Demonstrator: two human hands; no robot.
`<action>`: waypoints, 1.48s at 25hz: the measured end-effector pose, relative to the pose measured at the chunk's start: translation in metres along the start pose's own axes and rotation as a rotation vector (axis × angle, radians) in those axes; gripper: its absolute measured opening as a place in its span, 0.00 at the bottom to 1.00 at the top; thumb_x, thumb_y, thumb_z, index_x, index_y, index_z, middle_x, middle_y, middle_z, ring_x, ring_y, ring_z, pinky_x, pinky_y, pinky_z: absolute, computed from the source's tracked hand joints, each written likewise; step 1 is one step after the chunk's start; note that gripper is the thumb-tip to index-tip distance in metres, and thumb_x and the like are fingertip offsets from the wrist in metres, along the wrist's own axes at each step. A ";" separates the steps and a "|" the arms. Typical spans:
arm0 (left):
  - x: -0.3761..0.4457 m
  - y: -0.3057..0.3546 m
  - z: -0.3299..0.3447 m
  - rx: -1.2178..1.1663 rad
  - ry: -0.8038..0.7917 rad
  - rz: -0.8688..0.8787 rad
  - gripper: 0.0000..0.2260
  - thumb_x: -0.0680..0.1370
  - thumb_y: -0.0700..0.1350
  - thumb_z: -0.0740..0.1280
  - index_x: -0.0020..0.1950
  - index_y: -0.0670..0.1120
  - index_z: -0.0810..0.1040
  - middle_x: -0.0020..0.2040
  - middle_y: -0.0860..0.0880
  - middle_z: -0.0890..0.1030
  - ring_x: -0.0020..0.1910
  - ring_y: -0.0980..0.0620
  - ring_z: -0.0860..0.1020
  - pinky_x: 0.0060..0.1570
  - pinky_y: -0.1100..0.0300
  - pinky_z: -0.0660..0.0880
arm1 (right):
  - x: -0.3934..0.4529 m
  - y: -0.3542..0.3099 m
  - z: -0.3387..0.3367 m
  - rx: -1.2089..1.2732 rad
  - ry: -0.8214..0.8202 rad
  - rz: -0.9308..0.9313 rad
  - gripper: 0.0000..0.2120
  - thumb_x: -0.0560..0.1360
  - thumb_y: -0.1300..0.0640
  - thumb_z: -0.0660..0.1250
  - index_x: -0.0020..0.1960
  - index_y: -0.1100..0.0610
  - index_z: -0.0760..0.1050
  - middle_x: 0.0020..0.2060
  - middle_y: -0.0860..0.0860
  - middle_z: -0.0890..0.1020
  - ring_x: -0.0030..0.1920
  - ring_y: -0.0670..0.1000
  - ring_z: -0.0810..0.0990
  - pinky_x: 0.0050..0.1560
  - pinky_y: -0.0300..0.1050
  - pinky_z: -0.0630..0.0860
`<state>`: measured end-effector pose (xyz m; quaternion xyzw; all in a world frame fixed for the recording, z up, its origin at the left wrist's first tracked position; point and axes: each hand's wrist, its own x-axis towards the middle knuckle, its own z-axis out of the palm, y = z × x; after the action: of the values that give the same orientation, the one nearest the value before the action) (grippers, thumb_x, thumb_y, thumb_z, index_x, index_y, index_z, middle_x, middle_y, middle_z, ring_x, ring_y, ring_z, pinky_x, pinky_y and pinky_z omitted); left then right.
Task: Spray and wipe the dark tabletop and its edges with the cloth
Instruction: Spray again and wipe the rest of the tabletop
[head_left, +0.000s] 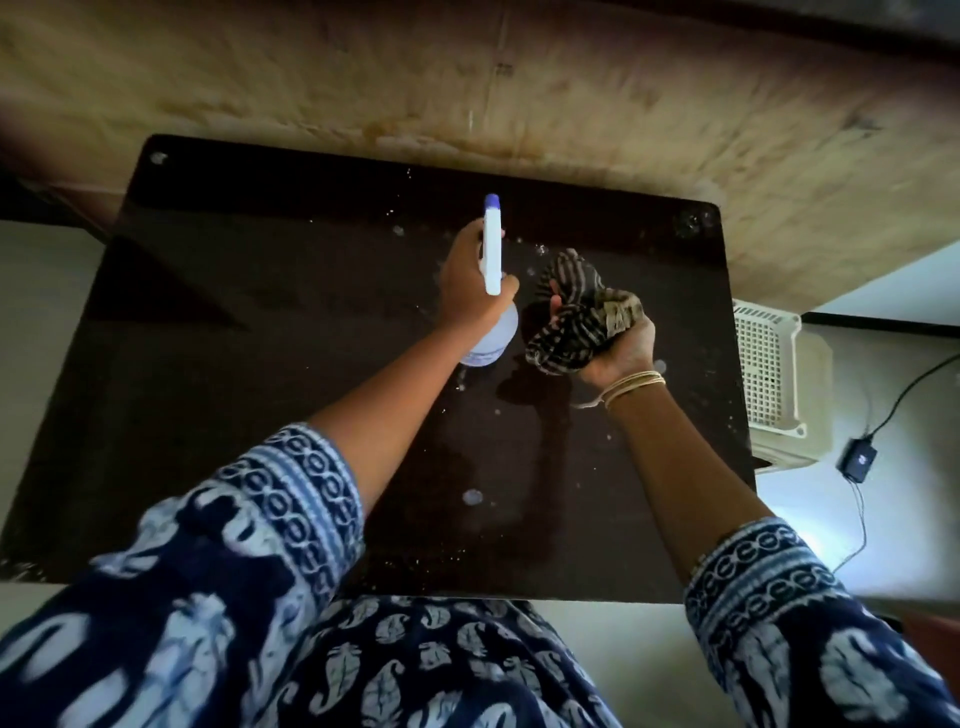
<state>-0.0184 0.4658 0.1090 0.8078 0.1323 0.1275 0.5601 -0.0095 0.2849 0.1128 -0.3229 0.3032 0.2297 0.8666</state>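
Left hand (470, 283) fingers curled round spray bottle (492, 249), right hand (618, 345) fingers clutching bunched striped cloth (571, 312) just beside it, both above the droplet-speckled bench (260, 364).

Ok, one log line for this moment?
left hand: holds spray bottle | right hand: grips cloth | tabletop: droplets, wiping pending

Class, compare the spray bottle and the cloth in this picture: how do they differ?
The white spray bottle with the blue nozzle is rigid and plain; the striped dark cloth is soft, bunched and patterned. The left hand grips the bottle; the right hand grips the cloth. Both are held above the dark tabletop.
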 end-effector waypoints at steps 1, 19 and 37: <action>0.002 0.006 -0.007 -0.015 -0.061 -0.008 0.24 0.63 0.40 0.65 0.59 0.44 0.77 0.50 0.49 0.79 0.37 0.55 0.75 0.41 0.61 0.73 | 0.001 0.000 0.000 -0.006 0.002 0.012 0.25 0.77 0.48 0.51 0.68 0.58 0.73 0.57 0.58 0.81 0.51 0.58 0.81 0.60 0.50 0.73; -0.037 0.046 -0.077 0.422 -0.597 -0.295 0.06 0.71 0.43 0.69 0.38 0.40 0.79 0.30 0.48 0.82 0.18 0.48 0.74 0.28 0.61 0.73 | -0.018 0.030 0.030 -0.187 -0.230 0.138 0.27 0.69 0.49 0.56 0.64 0.61 0.71 0.57 0.62 0.74 0.57 0.62 0.73 0.69 0.58 0.65; -0.040 0.035 -0.098 0.247 -0.501 -0.381 0.12 0.73 0.44 0.70 0.53 0.42 0.75 0.39 0.45 0.85 0.21 0.44 0.75 0.31 0.54 0.75 | -0.006 0.037 0.046 -0.307 -0.426 0.257 0.36 0.58 0.55 0.69 0.65 0.64 0.71 0.56 0.61 0.77 0.55 0.60 0.77 0.64 0.53 0.70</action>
<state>-0.0881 0.5250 0.1734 0.8366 0.1534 -0.1987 0.4870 -0.0186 0.3410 0.1293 -0.3536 0.1147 0.4431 0.8158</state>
